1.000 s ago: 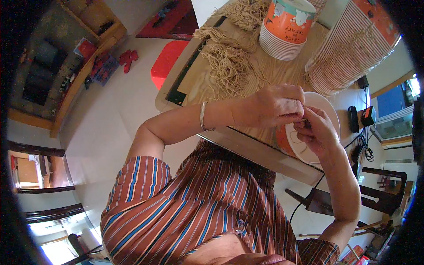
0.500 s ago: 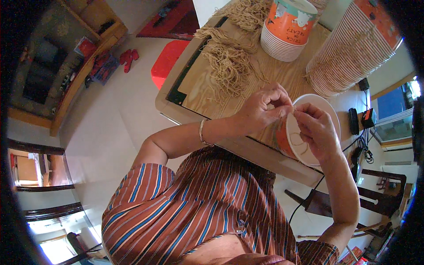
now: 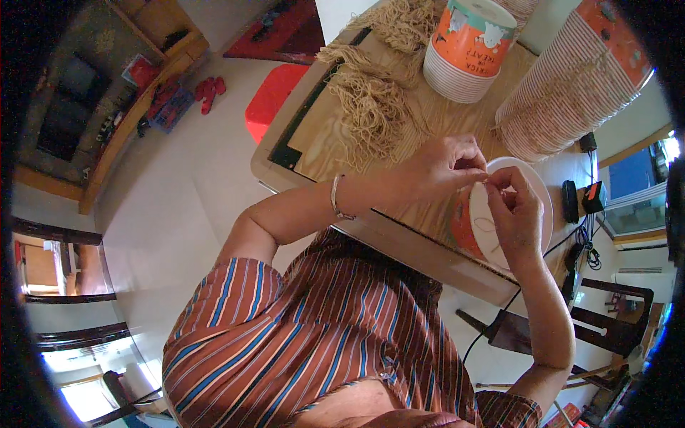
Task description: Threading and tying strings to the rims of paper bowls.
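Note:
My left hand and my right hand meet fingertip to fingertip over a paper bucket. Both are pinched on a thin tan string, whose loop hangs below my fingers against the white inside of the bucket. The exact ends of the string between the fingertips are too small to make out. The bucket has an orange outside and lies tipped over near the table's front edge, its mouth partly covered by my right hand. A loose heap of tan string lies just beyond my left hand.
Another string bundle lies farther back. A short stack of orange buckets and a long, leaning stack with string draped over it stand on the wooden table. Black adapters and cables sit right; a red stool stands left.
Both hands have shifted slightly right, still pinching together. The string loop inside the bucket has changed shape and hangs smaller.

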`<action>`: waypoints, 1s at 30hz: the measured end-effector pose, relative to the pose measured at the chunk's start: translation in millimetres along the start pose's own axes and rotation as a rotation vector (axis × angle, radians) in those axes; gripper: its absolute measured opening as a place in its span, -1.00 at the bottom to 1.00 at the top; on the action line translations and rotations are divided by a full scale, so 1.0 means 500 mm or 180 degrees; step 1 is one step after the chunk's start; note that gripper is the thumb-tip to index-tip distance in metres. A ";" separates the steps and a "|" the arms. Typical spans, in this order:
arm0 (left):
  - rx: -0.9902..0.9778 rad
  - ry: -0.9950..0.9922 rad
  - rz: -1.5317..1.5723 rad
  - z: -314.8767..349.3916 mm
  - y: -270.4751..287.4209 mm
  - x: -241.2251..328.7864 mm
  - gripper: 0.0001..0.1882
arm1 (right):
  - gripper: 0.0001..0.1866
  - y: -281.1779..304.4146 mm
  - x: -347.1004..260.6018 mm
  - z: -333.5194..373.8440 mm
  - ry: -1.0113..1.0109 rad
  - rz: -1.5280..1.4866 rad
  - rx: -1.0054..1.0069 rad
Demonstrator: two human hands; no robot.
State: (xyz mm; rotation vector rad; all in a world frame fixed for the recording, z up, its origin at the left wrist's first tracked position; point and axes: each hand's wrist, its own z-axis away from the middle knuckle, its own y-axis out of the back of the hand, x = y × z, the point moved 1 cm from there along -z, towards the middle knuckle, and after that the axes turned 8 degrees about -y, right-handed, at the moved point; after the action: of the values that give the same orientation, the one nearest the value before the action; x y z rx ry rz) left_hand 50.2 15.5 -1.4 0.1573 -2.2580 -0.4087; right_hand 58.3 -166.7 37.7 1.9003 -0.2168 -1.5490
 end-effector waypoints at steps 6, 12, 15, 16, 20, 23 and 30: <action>-0.0525 -0.0333 -0.0412 -0.025 0.017 -0.004 -0.80 | -0.92 0.005 -0.013 0.001 0.0551 0.0581 0.0248; -0.0696 -0.0571 -0.0255 -0.035 0.023 -0.006 -0.81 | -0.94 0.007 0.007 -0.007 0.0137 0.0190 0.0131; -0.0771 -0.0583 -0.0261 -0.036 0.025 -0.012 -0.81 | -0.93 0.009 0.000 -0.008 0.0169 0.0344 0.0096; -0.0773 -0.0585 -0.0258 -0.037 0.025 -0.011 -0.81 | -0.93 0.009 -0.002 -0.007 0.0167 0.0345 0.0099; -0.0900 -0.0582 -0.0256 -0.042 0.027 -0.011 -0.79 | -0.91 0.010 -0.015 -0.004 0.0596 0.0544 0.0289; -0.0908 -0.0560 -0.0211 -0.041 0.024 -0.017 -0.78 | -0.89 0.015 -0.019 -0.002 0.0734 0.0659 0.0274; -0.0943 -0.0545 -0.0144 -0.038 0.024 -0.019 -0.77 | -0.91 0.017 -0.023 -0.001 0.0785 0.0875 0.0116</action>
State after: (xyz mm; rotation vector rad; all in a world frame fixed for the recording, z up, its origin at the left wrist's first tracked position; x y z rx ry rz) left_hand 71.3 24.7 7.7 0.0198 -2.3319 -0.8007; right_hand 57.9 -167.1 52.3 1.9749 -0.3808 -1.1269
